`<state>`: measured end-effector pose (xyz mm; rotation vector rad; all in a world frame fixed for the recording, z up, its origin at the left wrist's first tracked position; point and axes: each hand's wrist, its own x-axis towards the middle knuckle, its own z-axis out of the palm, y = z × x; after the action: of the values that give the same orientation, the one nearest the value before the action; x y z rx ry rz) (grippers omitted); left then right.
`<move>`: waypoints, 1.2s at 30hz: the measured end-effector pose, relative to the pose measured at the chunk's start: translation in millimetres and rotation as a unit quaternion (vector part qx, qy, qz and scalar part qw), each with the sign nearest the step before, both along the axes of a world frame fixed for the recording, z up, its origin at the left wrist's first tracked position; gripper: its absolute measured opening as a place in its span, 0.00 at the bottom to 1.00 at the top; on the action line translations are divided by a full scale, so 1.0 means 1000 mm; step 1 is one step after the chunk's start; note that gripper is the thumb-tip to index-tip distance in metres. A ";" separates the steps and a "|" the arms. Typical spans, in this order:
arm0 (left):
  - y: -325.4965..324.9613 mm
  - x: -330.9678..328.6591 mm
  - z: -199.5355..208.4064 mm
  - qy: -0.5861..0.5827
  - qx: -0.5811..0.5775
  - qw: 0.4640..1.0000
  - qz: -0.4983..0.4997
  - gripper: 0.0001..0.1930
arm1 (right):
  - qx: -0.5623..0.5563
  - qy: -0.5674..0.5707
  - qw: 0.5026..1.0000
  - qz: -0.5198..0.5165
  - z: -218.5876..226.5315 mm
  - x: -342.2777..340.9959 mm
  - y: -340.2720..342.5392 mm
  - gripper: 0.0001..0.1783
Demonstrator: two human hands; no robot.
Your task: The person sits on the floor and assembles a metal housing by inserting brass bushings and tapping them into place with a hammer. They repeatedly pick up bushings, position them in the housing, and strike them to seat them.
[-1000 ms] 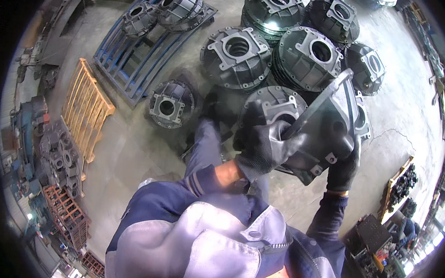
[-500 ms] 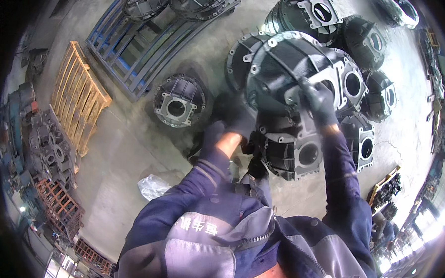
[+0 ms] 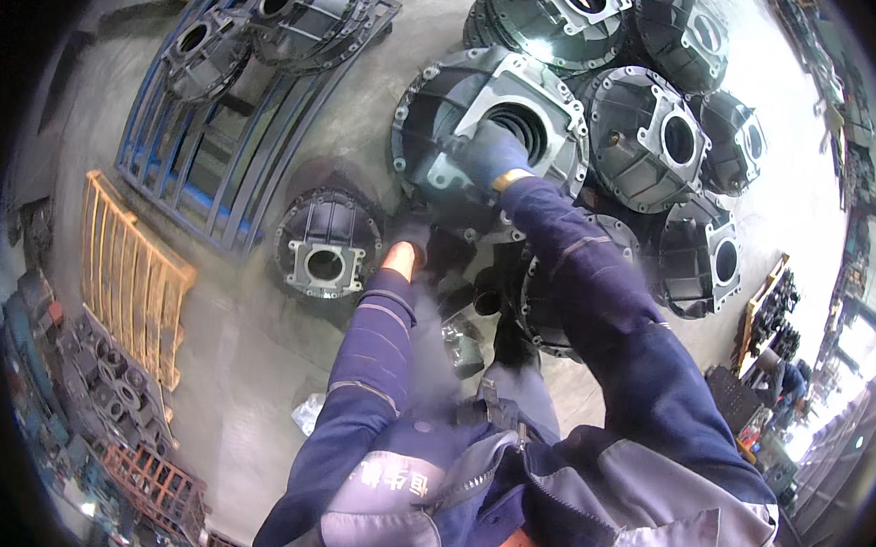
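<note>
A large dark cast-metal housing (image 3: 431,97), with a pale machined square flange around a round bore, stands in front of me at upper centre. My right hand (image 3: 492,159), in a dark work glove, is closed on the flange's near edge beside the bore. Below the housing's near left rim is my gloved left hand (image 3: 415,235), dark and blurred. Its fingers are lost in shadow, so its grip does not show. A smaller housing (image 3: 329,232) sits on the floor to the left of that hand. Under my right forearm another housing (image 3: 545,293) is partly covered.
More housings (image 3: 649,136) crowd the right and far side. A blue metal rack (image 3: 238,157) bearing two housings stands at far left, near a leaning wooden pallet (image 3: 135,270). Clear plastic (image 3: 307,412) lies on the floor at left, and a bin of dark parts (image 3: 774,313) at right.
The large housing has swung over leftward, its square flange and bore now turned up toward me. My right hand moved left with it; my left hand dropped lower and left. The view has shifted.
</note>
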<state>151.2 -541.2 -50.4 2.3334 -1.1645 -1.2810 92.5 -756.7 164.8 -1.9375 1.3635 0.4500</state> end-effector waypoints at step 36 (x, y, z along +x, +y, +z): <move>-0.113 0.029 -0.013 0.342 -0.144 0.724 0.582 0.39 | -0.064 -0.051 0.997 -0.015 -0.063 -0.075 -0.012 0.42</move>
<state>179.9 -654.5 -62.9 1.4940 0.3574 -1.0789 18.0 -768.5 101.5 -2.0111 1.3833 0.2512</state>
